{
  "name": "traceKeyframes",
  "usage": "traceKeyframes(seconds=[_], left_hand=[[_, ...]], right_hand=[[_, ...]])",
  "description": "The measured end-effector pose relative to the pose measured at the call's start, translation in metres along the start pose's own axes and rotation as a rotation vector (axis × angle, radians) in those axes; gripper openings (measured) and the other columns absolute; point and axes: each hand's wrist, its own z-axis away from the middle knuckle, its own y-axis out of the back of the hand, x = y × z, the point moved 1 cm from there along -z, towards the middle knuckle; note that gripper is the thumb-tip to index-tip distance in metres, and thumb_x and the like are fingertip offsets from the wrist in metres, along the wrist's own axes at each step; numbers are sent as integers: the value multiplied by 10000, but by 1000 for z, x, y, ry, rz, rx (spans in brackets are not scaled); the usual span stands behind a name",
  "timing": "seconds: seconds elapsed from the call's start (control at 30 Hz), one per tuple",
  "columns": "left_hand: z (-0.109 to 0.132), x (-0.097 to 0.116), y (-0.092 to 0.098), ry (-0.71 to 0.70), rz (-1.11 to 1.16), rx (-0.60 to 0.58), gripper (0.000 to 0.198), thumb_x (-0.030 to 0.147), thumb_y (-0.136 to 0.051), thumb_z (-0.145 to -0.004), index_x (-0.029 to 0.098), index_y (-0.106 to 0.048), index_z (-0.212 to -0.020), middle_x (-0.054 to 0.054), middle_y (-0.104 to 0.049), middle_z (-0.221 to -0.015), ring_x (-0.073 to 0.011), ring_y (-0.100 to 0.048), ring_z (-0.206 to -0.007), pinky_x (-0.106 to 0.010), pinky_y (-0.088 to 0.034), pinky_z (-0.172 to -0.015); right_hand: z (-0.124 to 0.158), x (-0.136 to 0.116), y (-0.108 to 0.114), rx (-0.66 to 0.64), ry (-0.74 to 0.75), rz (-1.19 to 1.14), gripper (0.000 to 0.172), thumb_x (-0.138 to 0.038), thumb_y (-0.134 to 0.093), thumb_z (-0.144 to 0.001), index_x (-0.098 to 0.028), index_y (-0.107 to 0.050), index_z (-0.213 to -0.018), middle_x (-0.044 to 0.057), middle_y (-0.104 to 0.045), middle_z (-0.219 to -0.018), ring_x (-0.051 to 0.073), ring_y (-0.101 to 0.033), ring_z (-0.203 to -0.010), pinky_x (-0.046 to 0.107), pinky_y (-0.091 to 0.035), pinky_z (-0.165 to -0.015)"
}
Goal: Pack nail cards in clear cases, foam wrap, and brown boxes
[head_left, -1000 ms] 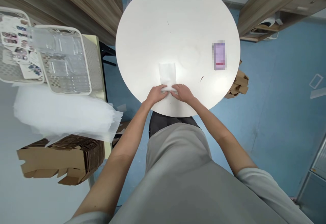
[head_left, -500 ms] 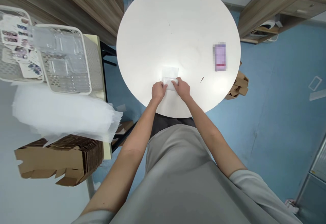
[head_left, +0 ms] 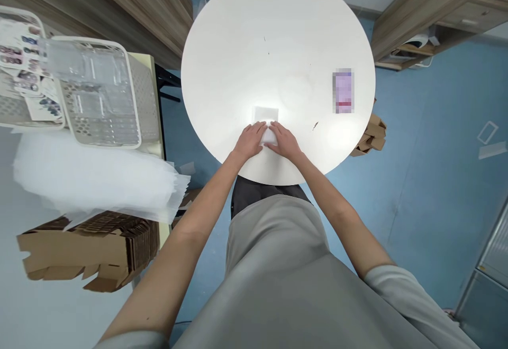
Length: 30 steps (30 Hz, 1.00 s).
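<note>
A small white, partly see-through packet [head_left: 266, 114] lies flat near the front edge of the round white table [head_left: 278, 31]. My left hand [head_left: 251, 140] rests on its left side with the fingers stretched out. From the other side my right hand [head_left: 284, 140] lies over its right part, fingers spread and flat. Between the two hands a strip of the packet shows; the rest of its lower half is under the fingers. What the packet contains, if anything, I cannot make out.
A blurred purple rectangular item [head_left: 343, 91] lies at the table's right. On a side table at left stand a white basket [head_left: 137, 100] of clear plastic packaging, a pile of white foam sheets [head_left: 95, 174] and stacked flat cardboard boxes [head_left: 79, 251]. Cardboard [head_left: 371, 136] sits below the table's right edge.
Both hands have gone from pinching the packet's near part to lying flatter over it, fingers stretched out. The packet stays in about the same place.
</note>
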Motion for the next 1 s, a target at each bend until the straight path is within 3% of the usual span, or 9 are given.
traceKeyframes(seconds=[0.07,0.2,0.33,0.47,0.57,0.67,0.8,0.9,1.0], left_hand=[[5,-2,0,4,1,-10,813,109,-669,-887,160,-497,-1680,-175,-451,-1793,-351,-410,-1684,-562,-292,-1402],[11,0,-3,13,2,-54,774,138,-664,-914,142,-523,-1675,-159,-444,-1799,-324,-425,-1681,-516,-290,-1411],[16,4,0,58,54,-102,789,221,-708,-904,140,-547,-1672,-135,-459,-1789,-335,-440,-1671,-496,-329,-1396],[20,3,11,209,221,-77,735,361,-724,-931,177,-616,-1635,-87,-563,-1725,-335,-551,-1587,-426,-439,-1316],[14,0,22,312,316,-21,610,429,-671,-984,208,-697,-1552,-80,-701,-1587,-337,-660,-1450,-402,-506,-1210],[2,-1,29,371,304,35,482,518,-583,-1052,190,-789,-1339,-117,-816,-1327,-337,-744,-1207,-392,-546,-1036],[-18,0,28,503,218,65,466,581,-548,-1081,178,-766,-993,-147,-794,-993,-324,-729,-958,-384,-514,-833],[-28,1,20,607,208,72,366,526,-582,-1069,203,-730,-982,-143,-769,-978,-335,-717,-960,-398,-506,-818],[-33,2,13,704,232,113,327,505,-595,-1063,214,-728,-1126,-168,-766,-1091,-384,-714,-1073,-461,-535,-886]], right_hand=[[9,4,-2,-32,42,16,694,-321,-750,-1026,-166,-512,-1659,198,-433,-1802,363,-368,-1709,586,-373,-1356],[19,6,-3,-68,59,39,667,-293,-665,-1055,-171,-493,-1688,201,-419,-1810,368,-383,-1706,612,-394,-1335],[24,3,5,-110,108,42,678,-385,-689,-1059,-138,-521,-1668,224,-472,-1773,398,-460,-1655,609,-400,-1325],[21,1,17,-129,76,4,592,-491,-613,-1116,-168,-597,-1613,194,-579,-1700,391,-549,-1576,583,-441,-1286],[9,0,27,-129,-2,-51,525,-534,-525,-1157,-178,-679,-1512,183,-681,-1573,375,-645,-1440,526,-511,-1199],[-6,3,33,-113,-144,-101,482,-520,-458,-1177,-177,-735,-1371,174,-740,-1387,336,-722,-1213,460,-581,-1031],[-18,6,29,-77,-347,-154,309,-459,-613,-1108,-208,-718,-1254,120,-767,-1207,297,-727,-1037,421,-597,-892],[-21,4,19,-21,-511,-242,276,-484,-671,-1076,-254,-678,-1227,68,-796,-1134,285,-745,-1033,413,-596,-889],[-23,3,9,96,-644,-297,364,-521,-723,-1038,-271,-624,-1283,68,-819,-1101,296,-767,-1025,434,-608,-897]])
